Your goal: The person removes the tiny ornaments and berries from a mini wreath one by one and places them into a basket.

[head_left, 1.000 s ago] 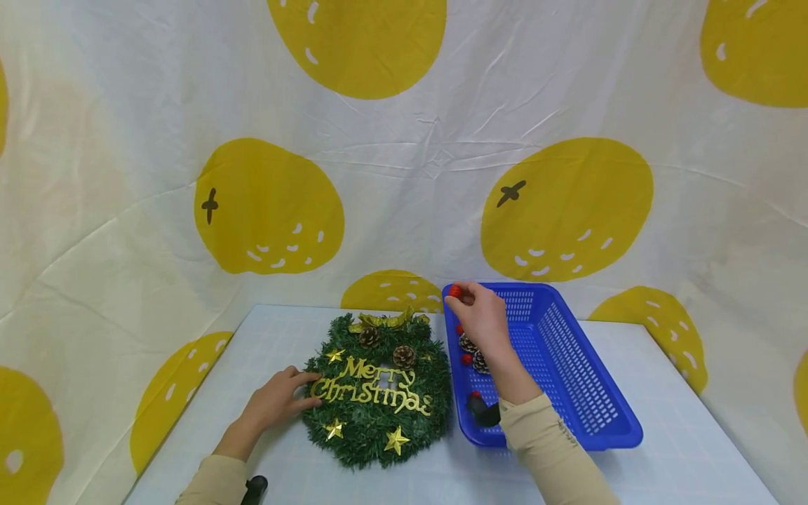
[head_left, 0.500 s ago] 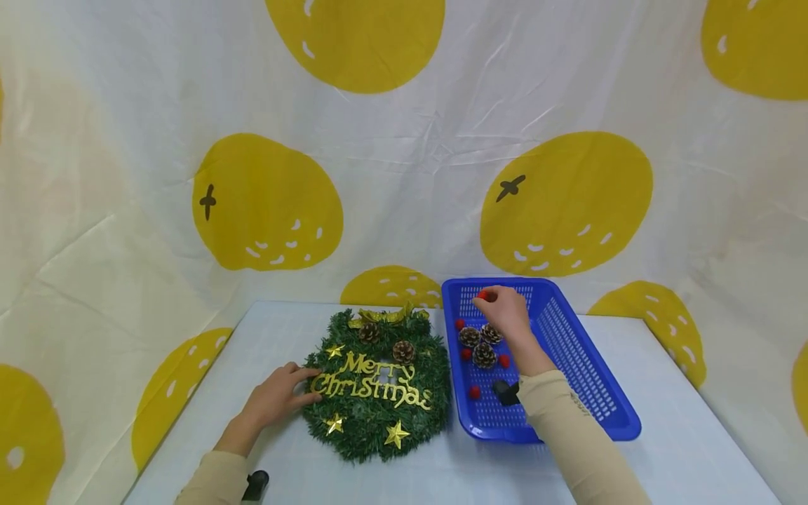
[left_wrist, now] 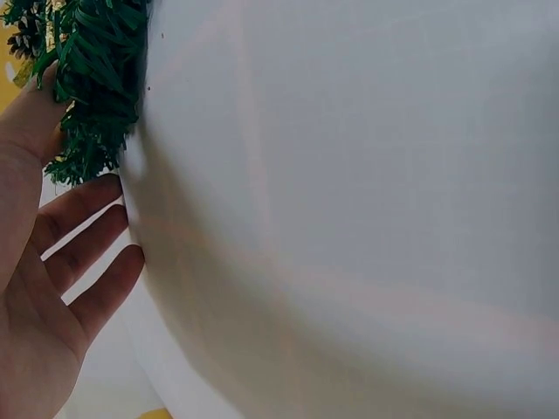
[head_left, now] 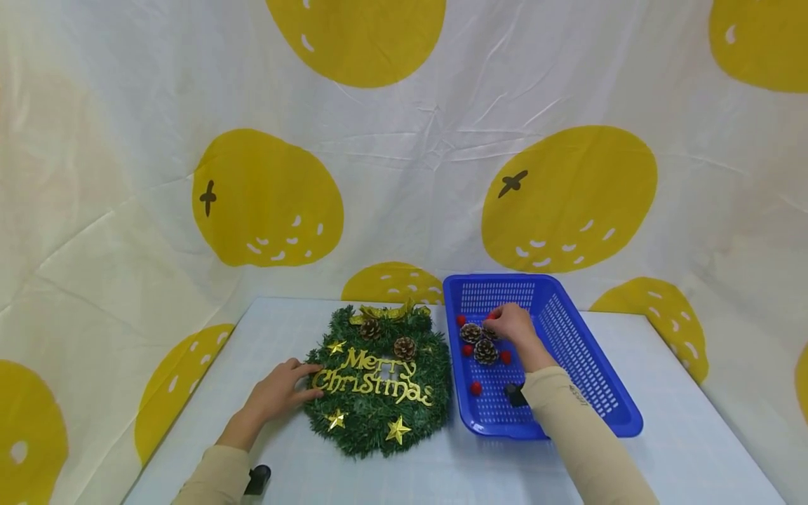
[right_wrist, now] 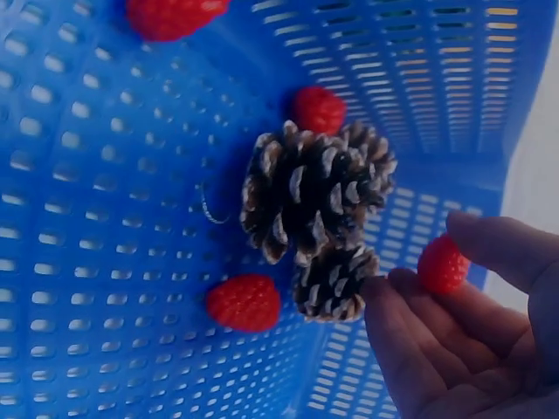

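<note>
A green Christmas wreath [head_left: 372, 428] lies on the table, bearing gold "Merry Christmas" lettering [head_left: 372, 382], gold stars [head_left: 398, 429] and brown pine cones [head_left: 405, 348]. My left hand [head_left: 278, 390] rests at its left edge with fingers extended; in the left wrist view, several fingertips [left_wrist: 109, 288] touch the tabletop beside the greenery [left_wrist: 96, 96]. Inside the blue basket [head_left: 606, 379], my right hand [head_left: 514, 327] pinches a red raspberry [right_wrist: 443, 264] between thumb and fingers. Close beside those fingers sit frosted pine cones [right_wrist: 301, 194], with other red raspberries [right_wrist: 244, 303] lying around them.
The basket stands right of the wreath, its raised perforated walls [head_left: 499, 298] surrounding my right hand. White table [head_left: 404, 477] extends in front of both. A hanging cloth [head_left: 404, 175] printed with yellow fruit closes off the back.
My right hand has carried the raspberry from above the basket's far left corner rightward and down among the pine cones. The left hand has stayed at the wreath's edge.
</note>
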Available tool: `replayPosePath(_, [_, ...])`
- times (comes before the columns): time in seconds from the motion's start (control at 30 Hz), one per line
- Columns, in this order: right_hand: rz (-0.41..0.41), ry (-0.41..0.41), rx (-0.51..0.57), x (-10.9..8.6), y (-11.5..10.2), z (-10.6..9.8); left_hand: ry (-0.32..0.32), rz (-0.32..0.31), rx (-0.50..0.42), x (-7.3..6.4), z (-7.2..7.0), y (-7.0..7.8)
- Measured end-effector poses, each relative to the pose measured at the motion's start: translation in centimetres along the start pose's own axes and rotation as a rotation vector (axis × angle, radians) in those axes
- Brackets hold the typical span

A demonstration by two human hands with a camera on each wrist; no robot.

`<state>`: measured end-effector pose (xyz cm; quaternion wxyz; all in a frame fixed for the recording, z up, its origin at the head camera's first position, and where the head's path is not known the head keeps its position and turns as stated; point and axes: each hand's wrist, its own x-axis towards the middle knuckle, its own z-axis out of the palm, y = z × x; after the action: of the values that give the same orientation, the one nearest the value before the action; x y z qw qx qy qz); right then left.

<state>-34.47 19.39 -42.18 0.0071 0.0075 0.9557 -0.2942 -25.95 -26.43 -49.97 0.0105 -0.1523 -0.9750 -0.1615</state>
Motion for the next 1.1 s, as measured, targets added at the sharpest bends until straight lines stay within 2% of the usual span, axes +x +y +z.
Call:
replayPosePath(0.17, [-0.001, -0.042, -0.005, -0.1, 0.2, 0.0, -0.003, -0.005, 0.008, 0.0, -0.1, 0.2])
replayPosePath(0.37, [-0.022, 0.002, -0.013, 0.1, -0.3, -0.4, 0.003, 0.001, 0.006, -0.1, -0.4, 0.5])
replayPosePath(0.47, [-0.037, -0.014, -0.005, 0.0, -1.0, -0.7, 0.001, 0.003, 0.008, -0.1, -0.4, 0.4])
replayPosePath(0.73, [-0.112, -0.033, 0.072, -1.0, -4.3, -1.1, -0.008, -0.006, 0.004, 0.0, -0.4, 0.3])
replayPosePath(0.97, [-0.192, -0.011, 0.166, -2.9, -8.2, -1.1, -0.011, -0.005, 0.008, 0.1, -0.3, 0.2])
replayPosePath(1.1, [-0.209, 0.005, 0.213, -4.2, -10.1, -0.5, -0.015, -0.008, 0.008, 0.0, -0.2, 0.1])
